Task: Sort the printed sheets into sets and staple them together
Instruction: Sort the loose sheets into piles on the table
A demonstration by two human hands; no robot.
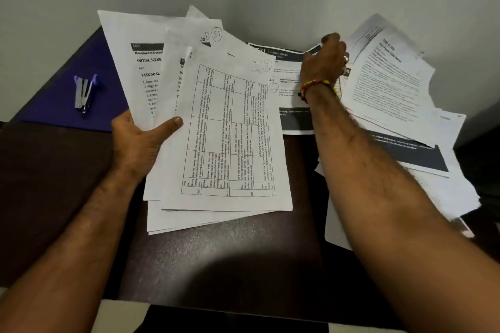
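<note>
— two hands busy, i see. what's your left hand (140, 140) doing?

— your left hand grips a fanned bundle of printed sheets (216, 127), thumb pressed flat on the front page and fingers hidden underneath. the top page carries a table of small text turned sideways. behind it, further left, a sheet headed with "initial scene" and "task goal" sticks out toward the far wall.

— and your right hand (324, 62)?

— it reaches to the far right, knuckles up, closed around the edge of a sheet lifted off the loose pile (400, 94). a red and yellow thread band (313, 88) circles that wrist. exactly how many pages you have pinched there i cannot tell; the paper is blurred.

— where does the rest of the paper lie?

— spread over the right side of the dark desk (216, 257), pages overlapping at odd angles, some with dark blue-grey banners. one banner sheet (286, 84) lies flat between your two hands, partly covered by the bundle and by your right forearm.

— and the stapler?

— the stapler (84, 94), blue and silver, rests on a purple folder (62, 94) at the far left of the desk, well apart from both hands. it lies with its jaws spread in a v.
</note>
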